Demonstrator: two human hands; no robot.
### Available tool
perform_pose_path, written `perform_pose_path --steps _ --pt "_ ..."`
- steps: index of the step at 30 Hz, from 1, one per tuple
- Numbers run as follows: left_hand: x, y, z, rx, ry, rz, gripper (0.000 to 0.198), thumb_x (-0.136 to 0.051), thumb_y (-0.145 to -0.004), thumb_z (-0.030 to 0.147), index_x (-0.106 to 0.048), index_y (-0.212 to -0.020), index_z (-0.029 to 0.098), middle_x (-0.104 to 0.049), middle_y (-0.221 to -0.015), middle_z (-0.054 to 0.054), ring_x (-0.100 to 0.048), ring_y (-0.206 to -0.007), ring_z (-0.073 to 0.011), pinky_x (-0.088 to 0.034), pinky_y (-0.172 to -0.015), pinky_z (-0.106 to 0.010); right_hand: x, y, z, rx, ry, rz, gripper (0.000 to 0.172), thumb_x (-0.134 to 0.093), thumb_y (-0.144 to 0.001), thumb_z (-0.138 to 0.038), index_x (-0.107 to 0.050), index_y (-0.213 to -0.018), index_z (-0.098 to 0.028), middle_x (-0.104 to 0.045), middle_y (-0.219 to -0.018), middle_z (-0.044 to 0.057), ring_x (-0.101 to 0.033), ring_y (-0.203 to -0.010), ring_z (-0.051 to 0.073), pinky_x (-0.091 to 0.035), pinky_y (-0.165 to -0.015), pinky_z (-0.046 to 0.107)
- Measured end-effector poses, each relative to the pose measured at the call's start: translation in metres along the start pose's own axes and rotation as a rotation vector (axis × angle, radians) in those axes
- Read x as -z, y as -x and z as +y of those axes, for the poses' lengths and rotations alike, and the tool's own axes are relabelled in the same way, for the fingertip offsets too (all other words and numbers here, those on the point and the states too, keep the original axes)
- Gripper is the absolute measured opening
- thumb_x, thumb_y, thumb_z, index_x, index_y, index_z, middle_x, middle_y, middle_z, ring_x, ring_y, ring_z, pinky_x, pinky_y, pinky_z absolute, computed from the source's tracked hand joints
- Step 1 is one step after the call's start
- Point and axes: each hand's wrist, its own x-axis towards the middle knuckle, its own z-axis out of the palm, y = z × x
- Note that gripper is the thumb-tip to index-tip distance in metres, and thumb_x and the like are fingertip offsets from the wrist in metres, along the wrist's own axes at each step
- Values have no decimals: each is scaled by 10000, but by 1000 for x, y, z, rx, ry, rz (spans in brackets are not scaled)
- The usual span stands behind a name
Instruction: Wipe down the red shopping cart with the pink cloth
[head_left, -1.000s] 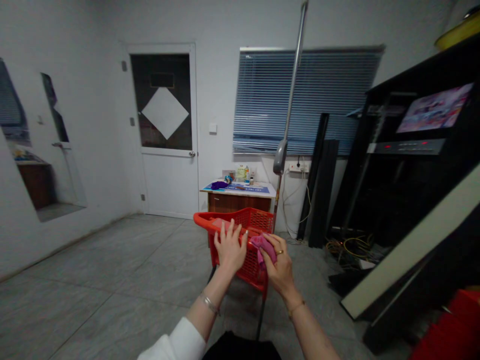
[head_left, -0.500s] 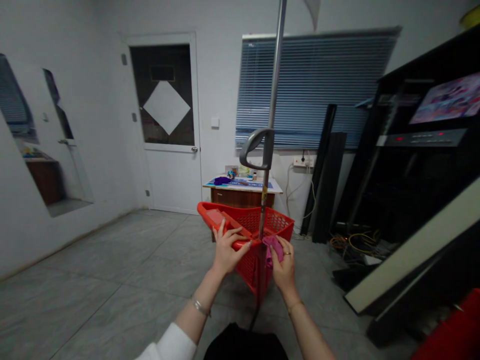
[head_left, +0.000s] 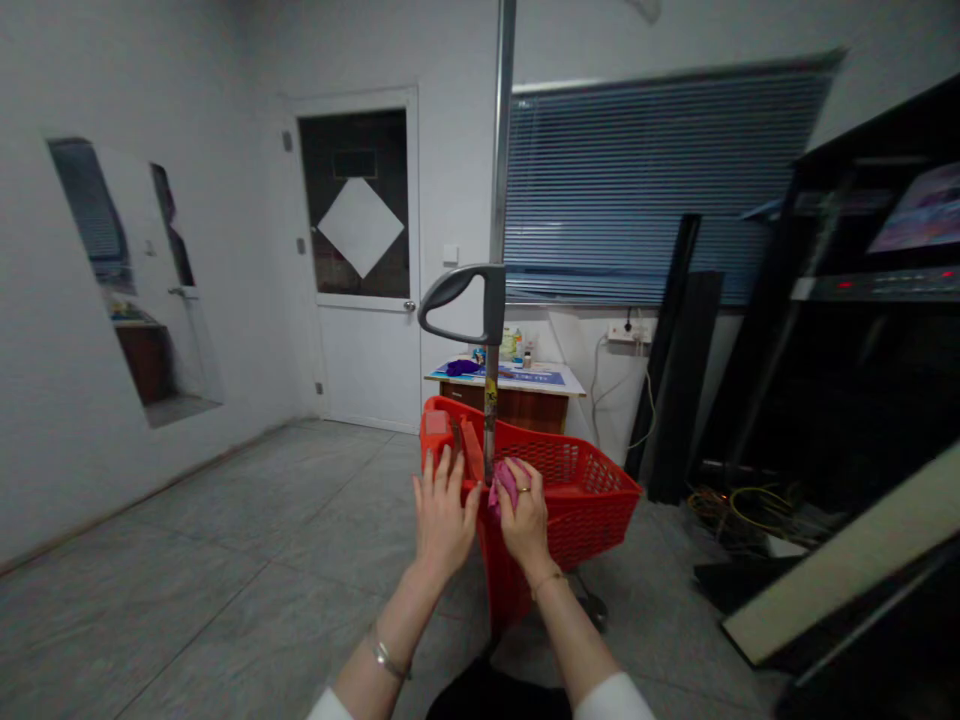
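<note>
A red plastic shopping cart basket (head_left: 592,510) with latticed sides stands in front of me. My left hand (head_left: 444,515) lies with fingers spread on the basket's near left rim, by its red handle part. My right hand (head_left: 525,515) is closed around a pink cloth (head_left: 506,484) and presses it against the near rim at the foot of a metal pole (head_left: 502,150). A grey looped handle (head_left: 491,305) is fixed to the pole above my hands. What the fingers under the cloth touch is hidden.
Behind the basket is a small table (head_left: 574,385) with a purple cloth (head_left: 463,368) and small bottles. A white door (head_left: 367,360) and a wall mirror (head_left: 150,320) are to the left. Black panels, cables (head_left: 757,505) and a slanted pale board (head_left: 847,560) are at right.
The basket has turned, its body now reaching further right. The pole and grey handle appear further left. My right hand has moved left with the cloth, and my left hand's fingers now point more forward.
</note>
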Motion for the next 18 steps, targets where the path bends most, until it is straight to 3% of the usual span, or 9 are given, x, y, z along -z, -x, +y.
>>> perform_pose_path --steps 3,8,12,15,18 --pt "-3 10 15 -3 -141 -1 525 -496 -938 396 -488 -1406 158 -357 -1560 -124 11 -1488 -404 -264 -1139 -667 -5 6 20 44 11 -75 407 -434 -954 -292 -509 -1349 -233 -493 -1313 118 -496 -1235 219 -449 -1053 442" --pt "-7 3 1 -13 -210 -16 508 -508 -933 388 -518 -1377 143 -384 -1538 -145 22 -1481 -424 -276 -1131 -682 -2 9 55 -83 110 -60 380 -412 -957 -321 -543 -1295 -210 -513 -1229 121 -537 -1144 233 -475 -1003 463" --pt "-9 -6 -15 -46 -194 -31 480 -511 -931 361 -536 -1363 154 -415 -1517 -144 54 -1483 -408 -314 -1132 -640 -21 -1 34 -35 112 -95 384 -429 -955 -338 -534 -1301 -209 -505 -1230 115 -522 -1147 230 -460 -1017 442" --pt "-11 -11 -25 -41 -231 -68 514 -508 -929 414 -514 -1387 181 -389 -1538 -133 7 -1484 -421 -308 -1112 -675 -35 -10 17 9 99 -160 390 -431 -956 -333 -517 -1319 -220 -495 -1243 112 -522 -1142 226 -463 -1008 423" --pt "-13 -14 -33 -27 -276 -103 545 -475 -935 469 -481 -1416 213 -364 -1556 -118 -32 -1485 -421 -300 -1086 -715 -37 -15 17 -3 107 -222 377 -434 -948 -304 -520 -1307 -227 -499 -1213 104 -547 -1098 215 -478 -979 400"
